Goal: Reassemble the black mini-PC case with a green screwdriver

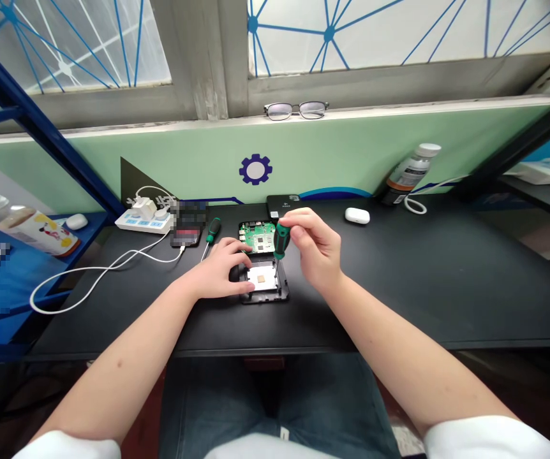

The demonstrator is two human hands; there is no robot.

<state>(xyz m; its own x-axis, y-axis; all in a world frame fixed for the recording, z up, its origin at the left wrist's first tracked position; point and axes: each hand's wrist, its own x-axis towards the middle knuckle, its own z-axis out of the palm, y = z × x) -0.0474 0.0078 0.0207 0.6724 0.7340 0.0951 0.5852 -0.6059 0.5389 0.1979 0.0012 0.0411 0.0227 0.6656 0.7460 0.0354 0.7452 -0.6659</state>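
A green-handled screwdriver (281,238) is pinched upright between the thumb and fingertips of the right hand (316,248). Its shaft is pointed down at the far right corner of an open black case (265,298). The case is laid on the black table (423,280), close to the near edge and straight ahead of the person, and a pale square pad (261,276) is seen inside it.

The left hand (220,271) is laid on the case's rim at nine o'clock with the fingers bent over it. Whether they are closed around the edge or merely pressed on it cannot be told, as the knuckles hide the tips.

At twelve o'clock from the case, just beside it, a green circuit board (257,236) is placed, with a black lid (281,204) beyond it. A second screwdriver (212,232) is left lying at eleven o'clock. Farther out at ten o'clock a white power strip (143,218) and its white cable (88,275) are seen. A white earbud case (356,215) is set at two o'clock, well apart. A pair of glasses (297,109) is rested on the window ledge.
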